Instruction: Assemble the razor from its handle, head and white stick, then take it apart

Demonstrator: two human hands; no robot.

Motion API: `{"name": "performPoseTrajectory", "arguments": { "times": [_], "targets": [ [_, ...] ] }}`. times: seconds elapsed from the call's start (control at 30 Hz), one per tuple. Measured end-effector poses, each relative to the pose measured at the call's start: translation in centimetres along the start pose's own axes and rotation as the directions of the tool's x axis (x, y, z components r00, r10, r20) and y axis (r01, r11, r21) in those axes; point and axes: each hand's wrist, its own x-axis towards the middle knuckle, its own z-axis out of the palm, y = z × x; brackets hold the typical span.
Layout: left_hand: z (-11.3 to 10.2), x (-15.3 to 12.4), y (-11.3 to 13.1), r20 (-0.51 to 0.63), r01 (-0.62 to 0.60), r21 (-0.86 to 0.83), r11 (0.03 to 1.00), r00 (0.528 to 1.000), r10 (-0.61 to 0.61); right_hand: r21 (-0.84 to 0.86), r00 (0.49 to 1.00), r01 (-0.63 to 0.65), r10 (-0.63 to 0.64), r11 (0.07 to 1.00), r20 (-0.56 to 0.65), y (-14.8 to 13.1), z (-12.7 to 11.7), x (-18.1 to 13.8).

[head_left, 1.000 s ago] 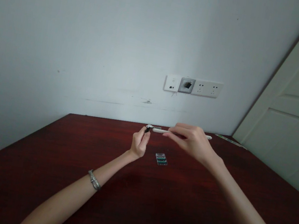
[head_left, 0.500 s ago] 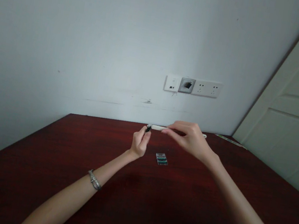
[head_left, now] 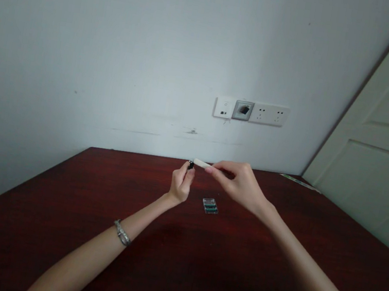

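Note:
My left hand point(head_left: 181, 183) is closed around a small black piece with a silvery top point(head_left: 190, 165), held upright between thumb and fingers. From the right, my right hand point(head_left: 236, 181) pinches a slim white stick point(head_left: 201, 163). The stick's left end is beside the silvery top, slightly above it; whether they touch I cannot tell. My palm and fingers hide the rest of the stick. Below and between the hands, a small clear flat case point(head_left: 210, 206) with dark green strips lies on the dark red table point(head_left: 176, 260).
A pale wall point(head_left: 156, 61) rises behind the table, carrying a row of switches and sockets point(head_left: 250, 111). A thin patterned strip point(head_left: 300, 183) lies at the table's far right edge. To the right stands a white panelled door point(head_left: 384, 136).
My right hand has shifted slightly left and down. The white stick, level before, now tilts with its left end higher. My left hand has moved only slightly left.

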Motion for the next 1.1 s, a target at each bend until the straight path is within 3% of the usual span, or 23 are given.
{"name": "performPoseTrajectory", "arguments": {
  "times": [0.13, 0.33, 0.57, 0.7, 0.77, 0.9, 1.1],
  "targets": [
    [0.0, 0.3, 0.4, -0.005, -0.002, -0.03, 1.0, 1.0, 0.002, 0.005, 0.999, 0.012, -0.013, 1.0, 0.045, 0.2, 0.3, -0.5],
    [0.0, 0.1, 0.2, 0.007, 0.033, -0.011, 0.999, 0.999, -0.033, -0.046, 0.993, -0.011, 0.005, 0.999, -0.119, 0.5, 0.5, -0.3],
    [-0.1, 0.1, -0.2, -0.01, 0.01, 0.033, 0.999, 1.0, -0.009, -0.027, 0.995, 0.075, -0.076, 0.997, -0.063, 0.7, 2.0, -0.7],
    [-0.1, 0.0, -0.1, 0.008, 0.035, 0.046, 0.998, 0.999, -0.036, -0.051, 0.99, 0.047, -0.054, 0.998, -0.134, 0.5, 1.7, -0.3],
    [-0.1, 0.0, 0.0, 0.007, 0.028, 0.049, 0.998, 1.0, -0.028, -0.077, 0.994, 0.058, -0.065, 0.995, -0.092, 0.5, 1.7, -0.2],
    [-0.2, 0.3, 0.1, -0.006, -0.017, 0.069, 0.997, 1.0, 0.017, -0.059, 0.989, 0.108, -0.102, 0.992, 0.103, 0.6, 1.8, -0.7],
    [-0.7, 1.1, -0.2, -0.067, 0.075, 0.001, 0.997, 0.995, -0.074, 0.059, 0.999, -0.049, 0.048, 0.997, 0.018, 0.2, 0.9, -0.7]
  ]
}}
